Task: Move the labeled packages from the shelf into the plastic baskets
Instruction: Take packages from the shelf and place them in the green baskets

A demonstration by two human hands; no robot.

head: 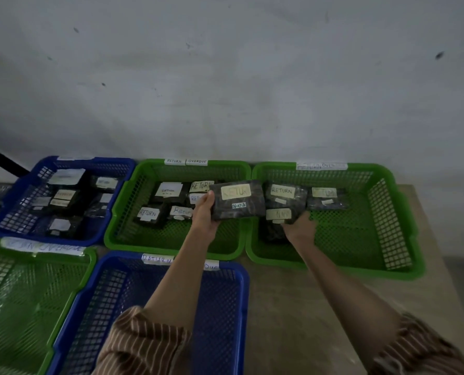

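**Dark package held over the seam of two green baskets**

A dark, flat package is seen, wrapped in glossy plastic, with a pale "RETURN" label and a small blue date tag (the digits are blurred). It is gripped at its left edge by the left hand, thumb on top, and is held above the adjoining rims of the middle green basket and the right green basket. A second labeled package, lying near the right basket's left wall, is clasped by the right hand.
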